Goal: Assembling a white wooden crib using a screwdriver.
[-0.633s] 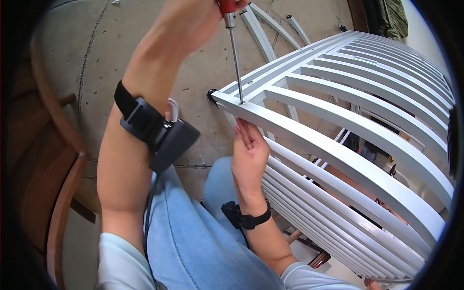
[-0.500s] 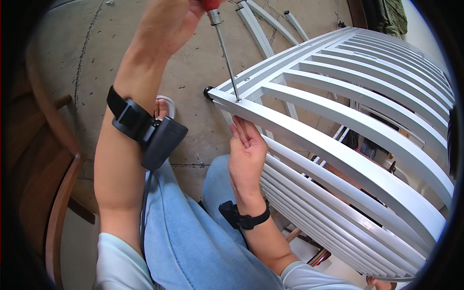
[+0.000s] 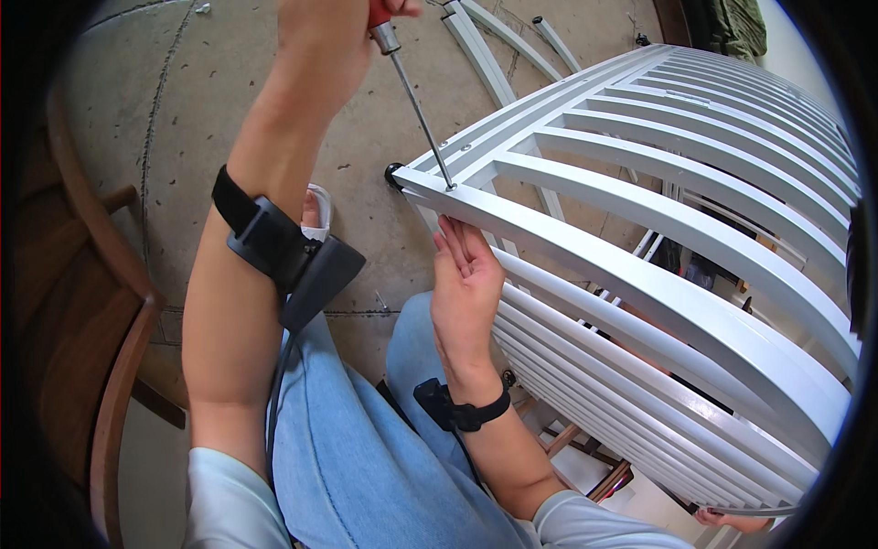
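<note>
A screwdriver [image 3: 416, 105] with a red handle is gripped in my left hand [image 3: 320, 46], which the top edge of the picture partly cuts off. Its shaft slants down, and the tip meets a screw [image 3: 450, 188] near the corner of a white slatted metal frame [image 3: 585, 240]. Just below that corner, my right hand [image 3: 466, 297] presses up against the outer rail, palm partly visible. Its fingers are bent together at the rail, with the tips hidden beneath it. Black strapped devices sit on my left forearm [image 3: 288, 252] and right wrist [image 3: 462, 407].
Loose white bars [image 3: 485, 55] lie on the concrete floor [image 3: 229, 91] beyond the frame. A brown wooden chair [image 3: 119, 366] stands at my left. Another person's hand [image 3: 727, 520] touches the slats at lower right. Dark green cloth [image 3: 736, 27] hangs at far right.
My left hand and the screwdriver handle have shifted slightly left, so the shaft leans more. The tip stays on the screw. The other person's hand now shows more at the slats' lower end.
</note>
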### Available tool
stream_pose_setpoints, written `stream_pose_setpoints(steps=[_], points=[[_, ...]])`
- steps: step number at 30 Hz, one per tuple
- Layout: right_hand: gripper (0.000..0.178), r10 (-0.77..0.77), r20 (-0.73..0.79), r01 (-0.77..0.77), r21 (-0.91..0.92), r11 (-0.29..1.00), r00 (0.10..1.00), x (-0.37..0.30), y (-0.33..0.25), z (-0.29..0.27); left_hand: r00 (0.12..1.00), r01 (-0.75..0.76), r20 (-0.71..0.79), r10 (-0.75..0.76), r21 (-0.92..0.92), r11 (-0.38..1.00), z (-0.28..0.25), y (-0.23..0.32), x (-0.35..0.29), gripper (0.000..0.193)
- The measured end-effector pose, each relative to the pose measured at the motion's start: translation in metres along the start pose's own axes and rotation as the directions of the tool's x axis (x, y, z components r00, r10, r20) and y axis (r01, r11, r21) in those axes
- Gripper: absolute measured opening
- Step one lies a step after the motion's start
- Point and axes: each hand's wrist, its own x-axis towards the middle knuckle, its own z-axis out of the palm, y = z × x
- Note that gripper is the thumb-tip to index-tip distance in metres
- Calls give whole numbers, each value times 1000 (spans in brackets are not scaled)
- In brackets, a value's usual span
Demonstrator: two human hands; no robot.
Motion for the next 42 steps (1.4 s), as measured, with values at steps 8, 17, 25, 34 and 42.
stream_pose_setpoints(steps=[8,17,25,34,42], points=[[47,-24,-59,23,-16,1000,998,3,4,-1,833,-35,-347,431,743,668,2,-23,3,28],[43,-15,-111,-13,-242,970,994,1,53,-14,909,90,372,-188,266,960,-25,8,-14,40],[41,16,-91,-44,-315,948,996,-4,48,11,960,87,207,-188,419,904,-82,11,3,48],[41,-112,-124,102,-88,991,986,6,29,-6,980,-104,192,45,305,947,-46,-35,-1,32],[40,-11,-75,4,-98,995,997,3,17,-11,827,291,553,-99,-271,918,-30,-30,6,30]])
